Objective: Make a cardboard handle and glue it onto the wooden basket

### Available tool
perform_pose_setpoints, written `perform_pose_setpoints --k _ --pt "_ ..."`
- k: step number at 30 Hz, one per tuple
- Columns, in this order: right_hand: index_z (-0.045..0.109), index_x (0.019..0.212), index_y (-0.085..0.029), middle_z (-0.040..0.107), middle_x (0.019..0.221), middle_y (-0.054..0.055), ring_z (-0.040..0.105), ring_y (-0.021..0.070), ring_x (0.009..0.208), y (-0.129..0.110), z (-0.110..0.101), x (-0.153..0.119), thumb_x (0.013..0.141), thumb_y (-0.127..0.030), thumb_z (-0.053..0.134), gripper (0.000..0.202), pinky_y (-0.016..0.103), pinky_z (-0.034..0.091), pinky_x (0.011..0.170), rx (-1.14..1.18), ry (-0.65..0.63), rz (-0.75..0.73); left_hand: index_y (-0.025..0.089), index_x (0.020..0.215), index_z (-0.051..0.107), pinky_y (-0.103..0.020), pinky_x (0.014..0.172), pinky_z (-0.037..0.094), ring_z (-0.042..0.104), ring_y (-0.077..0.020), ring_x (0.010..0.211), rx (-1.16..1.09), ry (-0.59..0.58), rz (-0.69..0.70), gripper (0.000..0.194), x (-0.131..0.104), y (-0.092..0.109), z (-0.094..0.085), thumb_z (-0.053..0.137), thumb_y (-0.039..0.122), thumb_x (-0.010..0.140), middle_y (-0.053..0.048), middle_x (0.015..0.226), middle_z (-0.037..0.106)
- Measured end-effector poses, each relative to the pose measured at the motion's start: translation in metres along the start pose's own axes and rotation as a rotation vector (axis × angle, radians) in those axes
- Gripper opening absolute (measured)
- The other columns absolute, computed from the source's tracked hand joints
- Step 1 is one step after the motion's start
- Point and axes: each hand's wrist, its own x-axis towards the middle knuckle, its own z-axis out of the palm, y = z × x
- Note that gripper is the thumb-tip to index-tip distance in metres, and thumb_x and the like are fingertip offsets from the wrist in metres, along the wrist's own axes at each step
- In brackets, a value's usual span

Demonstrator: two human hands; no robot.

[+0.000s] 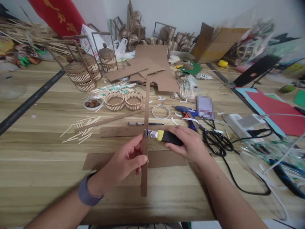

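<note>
My left hand point(130, 156) pinches a long narrow cardboard strip point(144, 178) between thumb and fingers, held lengthwise away from me over the table. In my right hand point(188, 143) is a utility knife point(170, 136) with a black and yellow handle. Its blade end lies across the strip, just beyond my left fingers. Beneath are a wider cardboard piece point(166, 159) and another flat strip point(114, 131). A pen point(154, 123) rests a little farther off. Past it lie a roll of narrow tape point(160, 112) and two round stick baskets point(133, 101).
Short sticks point(83, 128) are scattered at left, near a bowl of brown balls point(93, 102). A blue glue gun point(184, 110), coiled black cable point(218, 141) and power strip point(238, 122) occupy the right. Lidded baskets point(78, 76) and cardboard sheets point(152, 54) stand or lie behind.
</note>
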Motion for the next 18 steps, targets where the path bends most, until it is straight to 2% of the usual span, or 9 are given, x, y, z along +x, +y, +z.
perform_pose_setpoints --k 4,11,18 --pt "0.067 0.115 -0.019 0.071 0.09 0.01 0.067 0.0228 0.081 -0.0026 0.0012 0.0001 0.097 -0.05 0.055 0.038 0.032 0.053 0.069 0.032 -0.041 0.021 0.02 0.141 0.051 -0.017 0.047 0.043 0.045 -0.008 0.059 0.048 -0.023 -0.001 0.06 0.0002 -0.0007 0.0002 0.064 0.033 0.084 0.001 0.081 0.056" --pt "0.066 0.113 -0.02 0.073 0.092 0.01 0.068 0.0226 0.081 0.002 -0.0011 0.0007 0.097 -0.047 0.056 0.034 0.031 0.052 0.069 0.024 -0.012 0.032 0.021 0.15 0.041 -0.016 0.045 0.04 0.042 -0.0076 0.058 -0.025 -0.02 -0.031 0.073 -0.0003 0.0007 0.0013 0.065 0.032 0.082 0.002 0.081 0.056" --pt "0.066 0.112 -0.019 0.073 0.092 0.01 0.068 0.0225 0.081 -0.0015 0.0007 0.0011 0.096 -0.047 0.057 0.034 0.032 0.053 0.069 0.035 -0.035 0.043 0.022 0.147 0.047 -0.014 0.045 0.04 0.042 -0.0073 0.058 -0.001 -0.037 -0.029 0.067 -0.0001 -0.0026 -0.0011 0.065 0.03 0.083 0.003 0.078 0.056"
